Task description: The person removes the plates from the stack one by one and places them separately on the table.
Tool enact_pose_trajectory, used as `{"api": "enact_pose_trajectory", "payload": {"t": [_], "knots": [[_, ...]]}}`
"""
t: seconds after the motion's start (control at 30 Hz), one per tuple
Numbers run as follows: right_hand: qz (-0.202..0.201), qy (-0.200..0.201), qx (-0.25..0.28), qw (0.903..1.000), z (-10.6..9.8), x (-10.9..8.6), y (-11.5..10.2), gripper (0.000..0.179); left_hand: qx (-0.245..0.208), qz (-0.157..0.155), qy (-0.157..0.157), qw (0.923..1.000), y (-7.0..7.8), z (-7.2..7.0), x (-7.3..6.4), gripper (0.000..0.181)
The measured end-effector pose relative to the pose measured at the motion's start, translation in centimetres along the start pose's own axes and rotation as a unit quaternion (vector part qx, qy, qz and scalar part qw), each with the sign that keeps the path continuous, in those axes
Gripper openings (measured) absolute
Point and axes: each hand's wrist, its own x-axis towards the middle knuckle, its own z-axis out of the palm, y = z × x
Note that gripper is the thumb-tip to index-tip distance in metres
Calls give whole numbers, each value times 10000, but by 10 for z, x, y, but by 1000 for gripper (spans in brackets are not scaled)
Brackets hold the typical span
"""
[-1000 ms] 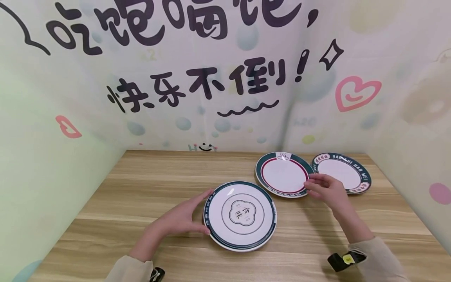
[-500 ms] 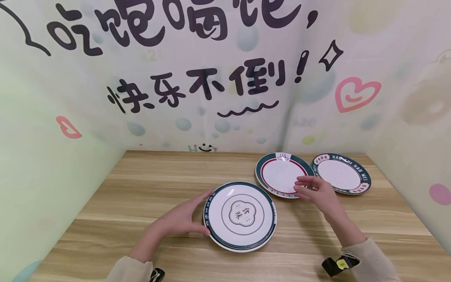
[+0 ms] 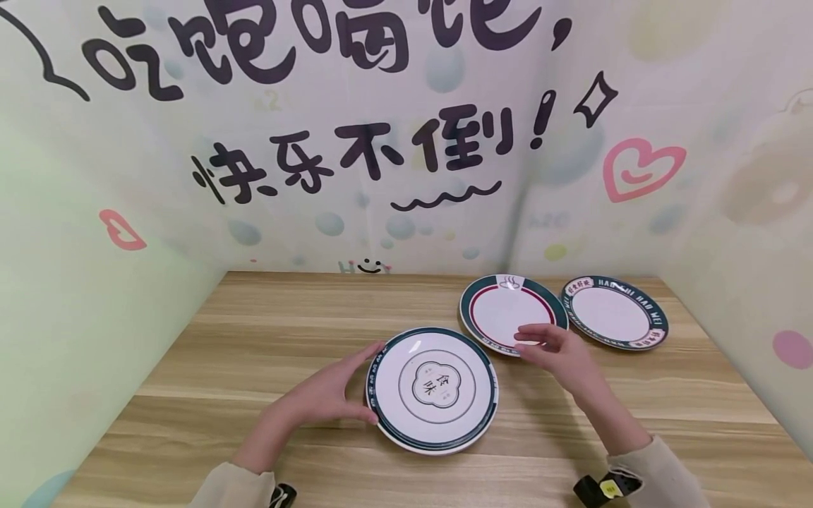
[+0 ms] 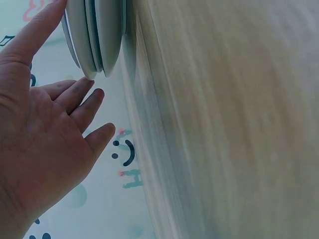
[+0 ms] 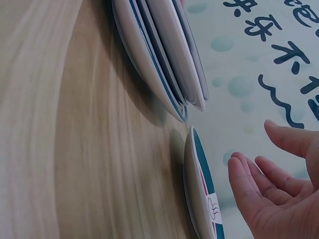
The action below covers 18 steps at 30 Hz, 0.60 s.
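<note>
A stack of round white plates (image 3: 406, 381) with dark green rims stands on the wooden table; the top one bears a Chinese emblem. My left hand (image 3: 324, 391) is spread at the stack's left side, thumb and fingertips at the rim. In the left wrist view its fingers (image 4: 82, 94) are nearly straight beside the stacked edges (image 4: 94, 40). Behind and right of the stack lies a plate (image 3: 498, 314) with a red inner ring and a green band. Over its front right rim hovers my right hand (image 3: 562, 356), fingers loosely bent around nothing.
Another plate (image 3: 612, 314) with a lettered green rim lies at the back right, close beside the red-ringed one. The wooden table (image 3: 254, 317) meets a printed backdrop (image 3: 317, 233) along its back edge, with side walls left and right.
My right hand has moved left from the gap between the two back plates to the front of the red-ringed plate. The left hand and all the plates look unmoved.
</note>
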Motion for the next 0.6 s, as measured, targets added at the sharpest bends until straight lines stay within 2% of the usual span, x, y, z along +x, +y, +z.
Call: {"api": "enact_pose_trajectory", "payload": {"t": [0.37, 0.6], "knots": [[-162, -274, 187, 9993, 18, -4, -1, 47, 22, 8, 2, 10000, 0, -1, 0, 117], [-298, -512, 570, 9966, 27, -4, 1, 45, 46, 0, 19, 10000, 1, -1, 0, 117]]}}
